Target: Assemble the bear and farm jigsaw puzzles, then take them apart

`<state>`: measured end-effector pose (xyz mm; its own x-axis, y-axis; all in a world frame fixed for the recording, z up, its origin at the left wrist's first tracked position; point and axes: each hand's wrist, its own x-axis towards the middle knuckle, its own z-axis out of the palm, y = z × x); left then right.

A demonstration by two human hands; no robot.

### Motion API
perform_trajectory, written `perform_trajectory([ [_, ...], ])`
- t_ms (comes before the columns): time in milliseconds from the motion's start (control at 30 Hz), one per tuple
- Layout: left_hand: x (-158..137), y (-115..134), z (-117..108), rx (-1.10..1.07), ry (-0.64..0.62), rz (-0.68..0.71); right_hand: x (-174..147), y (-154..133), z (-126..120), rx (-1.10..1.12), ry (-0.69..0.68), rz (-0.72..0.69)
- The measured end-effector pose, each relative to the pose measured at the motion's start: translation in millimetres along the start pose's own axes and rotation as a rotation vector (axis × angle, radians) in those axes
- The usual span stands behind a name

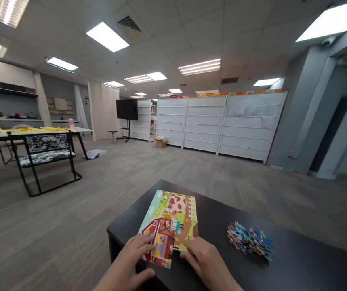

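Observation:
A colourful farm-scene jigsaw puzzle, with a cow, a red barn and a fence, lies on the black table. My left hand rests at its lower left, fingers spread, fingertips on the barn part and thumb apart. At the lower right edge, my right hand has thumb and index finger close together on a puzzle piece whose pale edge shows. Part of that piece and the corner beside it are hidden by the fingers. Black tabletop shows below this piece, right of the barn section.
A heap of loose puzzle pieces, mostly blue, lies on the table to the right. Beyond the table are a patterned chair, a long table, a cardboard box, a screen on a stand and white shelving panels.

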<state>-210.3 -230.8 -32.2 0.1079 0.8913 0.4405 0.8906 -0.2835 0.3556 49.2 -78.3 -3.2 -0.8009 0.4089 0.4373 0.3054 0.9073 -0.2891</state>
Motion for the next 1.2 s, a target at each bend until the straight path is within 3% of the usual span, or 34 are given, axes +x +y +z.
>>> perform_trajectory([
  [133,-6,-8,-2,0.043,-0.052,0.132,5,6,1,0.211,0.028,0.306],
  [300,2,-12,0,-0.005,0.043,0.278,7,14,2,0.448,0.129,0.444],
  [367,8,-8,-2,-0.036,0.05,0.268,7,12,2,0.472,0.132,0.439],
  [500,18,4,-11,-0.078,-0.054,0.197,6,2,2,0.487,0.052,0.397],
  [667,32,4,-18,-0.174,-0.094,0.091,11,0,6,0.941,-0.177,0.541],
  [800,48,4,-32,-0.235,-0.178,0.047,15,3,5,1.096,-0.165,0.61],
  [900,51,17,-44,-0.227,-0.25,0.076,13,3,1,0.961,-0.17,0.541],
  [1067,34,39,-35,-0.062,-0.221,0.0,4,6,-8,0.332,0.006,0.264],
  [1200,22,33,-12,0.073,-0.152,0.074,1,4,-8,0.068,-0.109,0.06],
])
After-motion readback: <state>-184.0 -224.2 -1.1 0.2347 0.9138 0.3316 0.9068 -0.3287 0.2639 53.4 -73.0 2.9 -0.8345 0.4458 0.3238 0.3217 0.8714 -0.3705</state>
